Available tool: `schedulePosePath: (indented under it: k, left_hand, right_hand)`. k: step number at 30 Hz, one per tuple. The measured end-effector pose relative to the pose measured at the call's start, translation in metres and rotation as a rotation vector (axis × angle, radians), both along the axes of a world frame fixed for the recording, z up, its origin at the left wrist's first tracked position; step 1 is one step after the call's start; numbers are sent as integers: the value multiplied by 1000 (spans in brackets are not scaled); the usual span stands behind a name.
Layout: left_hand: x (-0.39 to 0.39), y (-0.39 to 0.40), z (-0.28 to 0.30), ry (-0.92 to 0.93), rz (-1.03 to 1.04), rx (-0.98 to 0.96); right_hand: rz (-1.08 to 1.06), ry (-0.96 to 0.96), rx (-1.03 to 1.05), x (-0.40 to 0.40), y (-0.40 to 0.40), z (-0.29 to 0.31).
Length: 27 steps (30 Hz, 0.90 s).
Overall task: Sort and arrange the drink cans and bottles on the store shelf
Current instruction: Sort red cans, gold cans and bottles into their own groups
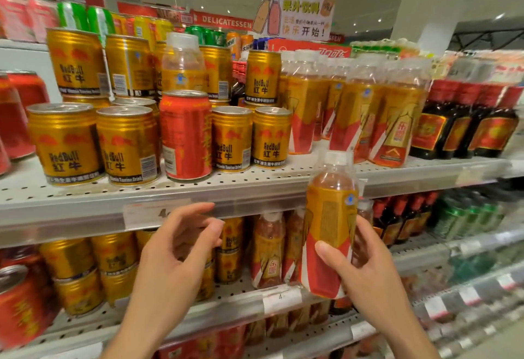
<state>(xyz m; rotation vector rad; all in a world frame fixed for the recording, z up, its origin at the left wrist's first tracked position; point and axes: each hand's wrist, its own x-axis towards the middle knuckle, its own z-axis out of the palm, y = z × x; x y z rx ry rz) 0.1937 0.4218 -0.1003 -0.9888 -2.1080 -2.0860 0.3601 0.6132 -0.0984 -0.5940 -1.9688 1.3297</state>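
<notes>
Right hand (368,268) is wrapped around the lower half of a bottle (330,225), thumb pressed across the red foot of the label, fingers curled behind; the bottle stands upright in the grip, white cap on top, amber drink inside, gold-and-red wrapper, held in front of the shelf edge (85,208) and just below the upper shelf's row of matching bottles (368,109); left hand (175,248) hangs free to the left of it, fingers loosely spread and lightly bent, holding nothing, tips near the price strip of that same edge; the two hands are apart, with the held bottle nearer the right side. Up on the shelf, gold cans (127,146) stand in two stacked tiers, and one red can (185,134) sits among them at the front, gold cans touching it on both sides; behind it a lone bottle (183,60) of the same amber kind stands on top of the can stack, apart from its own group; dark bottles (459,123) with red labels fill the far right; below, the lower shelf (249,302) carries more gold cans, amber bottles and red cans at the left.
</notes>
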Motion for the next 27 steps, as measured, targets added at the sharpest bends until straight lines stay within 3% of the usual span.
schedulePosePath:
  k: [10, 17, 23, 27]
  left_hand:
    - [35, 89, 44, 163, 59, -12]
    - [32, 129, 92, 372, 168, -55]
    - [8, 127, 121, 845, 438, -347]
    - [-13, 127, 121, 906, 423, -587]
  right_hand:
    - [90, 103, 109, 13, 97, 48]
    - [187, 169, 299, -14, 138, 108]
    - [251, 139, 421, -64, 133, 104]
    - [244, 114, 393, -75, 134, 91]
